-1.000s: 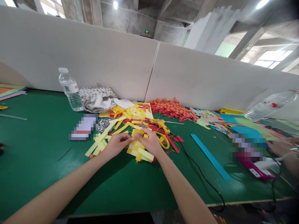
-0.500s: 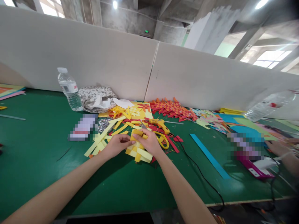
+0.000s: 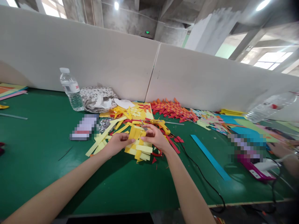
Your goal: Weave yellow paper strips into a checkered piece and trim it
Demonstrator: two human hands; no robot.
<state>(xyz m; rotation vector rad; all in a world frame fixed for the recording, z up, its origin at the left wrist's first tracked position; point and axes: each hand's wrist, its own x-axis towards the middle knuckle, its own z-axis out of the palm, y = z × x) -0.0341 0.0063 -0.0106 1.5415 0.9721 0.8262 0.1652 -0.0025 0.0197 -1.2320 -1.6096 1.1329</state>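
A small woven piece of yellow and pale-yellow paper strips [image 3: 139,146] is held up just over the green table. My left hand [image 3: 120,143] pinches its left edge between thumb and fingers. At its upper right side, my right hand [image 3: 156,138] has thumb and fingertips closed on the weave. Loose pale-yellow paper strips [image 3: 100,144] lie beyond my left hand. A yellow glue gun [image 3: 162,125] rests just past my right hand, and scissors with a red handle loop [image 3: 158,152] show partly beneath it.
Woven red-orange paper fish [image 3: 174,109] are heaped by the white partition [image 3: 112,53]. A water bottle [image 3: 71,90] and a patterned cloth bag [image 3: 98,96] stand at the back left. A blue strip [image 3: 209,157] and black cord [image 3: 198,171] lie right. Another person's hand [image 3: 280,147] is far right.
My right hand has shifted slightly right, from over the top of the woven piece to its side. More of the weave shows now. My left hand keeps its grip.
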